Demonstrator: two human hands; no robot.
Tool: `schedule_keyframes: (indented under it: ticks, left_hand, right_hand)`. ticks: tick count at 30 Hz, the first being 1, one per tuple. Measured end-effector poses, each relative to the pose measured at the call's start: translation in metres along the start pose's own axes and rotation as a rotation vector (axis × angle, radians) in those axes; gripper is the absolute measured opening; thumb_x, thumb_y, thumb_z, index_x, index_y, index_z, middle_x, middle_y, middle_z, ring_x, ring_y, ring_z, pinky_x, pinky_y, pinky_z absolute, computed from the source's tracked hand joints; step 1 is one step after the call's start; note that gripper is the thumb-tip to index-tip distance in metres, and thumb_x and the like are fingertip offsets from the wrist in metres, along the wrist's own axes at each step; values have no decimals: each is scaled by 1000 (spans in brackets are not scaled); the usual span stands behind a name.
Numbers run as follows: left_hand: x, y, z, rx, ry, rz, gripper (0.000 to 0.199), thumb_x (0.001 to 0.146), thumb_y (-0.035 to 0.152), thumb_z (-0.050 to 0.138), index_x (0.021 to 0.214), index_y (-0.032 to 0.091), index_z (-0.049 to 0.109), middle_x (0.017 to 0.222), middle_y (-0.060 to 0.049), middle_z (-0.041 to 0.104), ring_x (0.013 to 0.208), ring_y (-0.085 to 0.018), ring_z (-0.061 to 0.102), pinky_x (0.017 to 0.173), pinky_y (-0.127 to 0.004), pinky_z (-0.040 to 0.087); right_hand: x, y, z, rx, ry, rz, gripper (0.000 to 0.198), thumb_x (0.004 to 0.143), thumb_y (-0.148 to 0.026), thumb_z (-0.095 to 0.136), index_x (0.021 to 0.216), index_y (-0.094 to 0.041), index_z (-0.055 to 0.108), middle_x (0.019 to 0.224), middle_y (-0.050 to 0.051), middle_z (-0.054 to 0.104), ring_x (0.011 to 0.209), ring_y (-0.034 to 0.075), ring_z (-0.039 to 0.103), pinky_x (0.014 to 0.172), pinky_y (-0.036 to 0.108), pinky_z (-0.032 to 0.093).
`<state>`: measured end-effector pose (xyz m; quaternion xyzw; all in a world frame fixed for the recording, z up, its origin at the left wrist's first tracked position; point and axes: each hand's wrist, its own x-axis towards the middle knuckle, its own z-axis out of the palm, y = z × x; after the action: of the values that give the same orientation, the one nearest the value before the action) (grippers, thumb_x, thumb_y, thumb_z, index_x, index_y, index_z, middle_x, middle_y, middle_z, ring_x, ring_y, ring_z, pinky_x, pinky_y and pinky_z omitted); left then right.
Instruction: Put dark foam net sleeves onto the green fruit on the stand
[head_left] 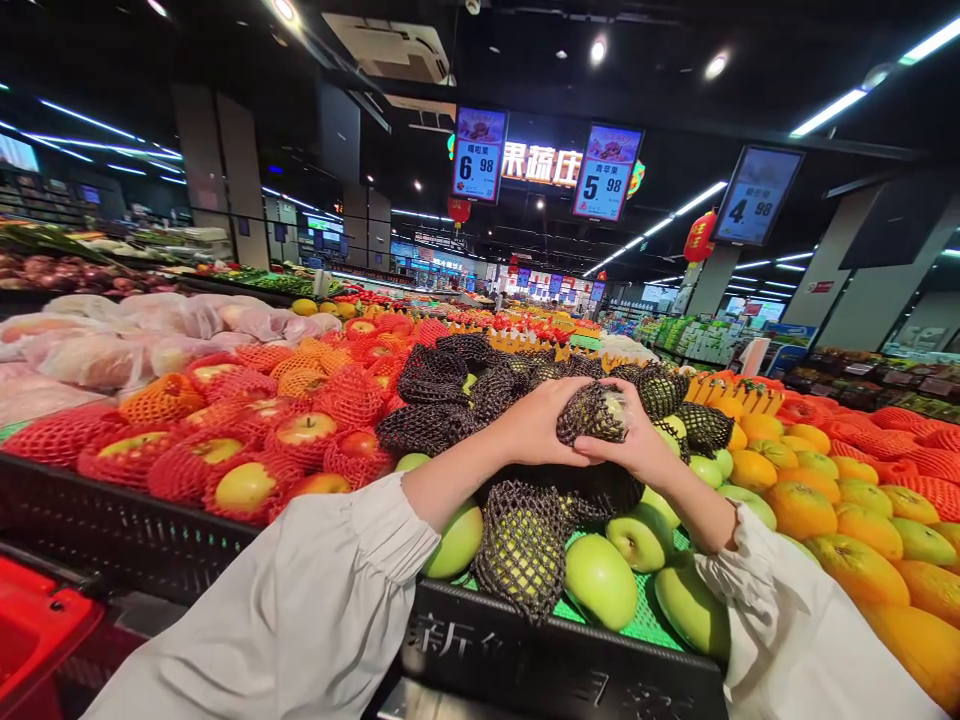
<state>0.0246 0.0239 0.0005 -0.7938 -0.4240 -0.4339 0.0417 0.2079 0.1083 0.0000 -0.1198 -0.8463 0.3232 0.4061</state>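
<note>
Between my two hands is a green apple [592,414] in a black foam net, held above the green apple section of the display. My left hand [541,420] wraps its left side, and my right hand [636,432] closes round its right side. Just below lies another netted green apple [523,545], close to the front edge. Bare green apples [600,580] sit beside it on a green mat [646,605]. Behind my hands, several more apples in black nets [442,375] are heaped together. Parts of the held apple are hidden by my fingers.
Red apples in red nets [247,485] fill the left section; oranges [806,505] lie to the right. A black crate edge [559,650] runs along the front. A red basket [37,625] stands at lower left. Price screens [607,172] hang overhead.
</note>
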Motion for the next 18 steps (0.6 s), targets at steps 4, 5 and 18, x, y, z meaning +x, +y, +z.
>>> schedule_keyframes:
  ticks: [4, 5, 18]
  left_hand:
    - [-2, 4, -4, 32, -41, -1, 100, 66, 53, 87, 149, 18, 44, 149, -20, 52, 135, -37, 51, 117, -56, 38]
    - [-2, 5, -8, 65, -52, 18, 102, 66, 56, 87, 151, 19, 42, 151, -20, 51, 137, -37, 49, 118, -56, 36]
    - [-5, -6, -26, 443, -127, -172, 69, 92, 59, 61, 145, 15, 54, 150, -19, 50, 140, -36, 43, 119, -56, 35]
  right_hand:
    - [0, -5, -1, -36, 7, 5, 78, 62, -49, 86, 121, -23, 42, 111, 9, 65, 104, 29, 65, 97, 50, 53]
    - [1, -4, -3, -45, 31, -3, 77, 62, -48, 86, 120, -23, 43, 108, 8, 65, 101, 29, 65, 95, 50, 54]
    - [1, 38, -111, -562, 1113, 7, 81, 67, -52, 83, 121, -20, 32, 131, 27, 51, 109, 38, 57, 100, 54, 45]
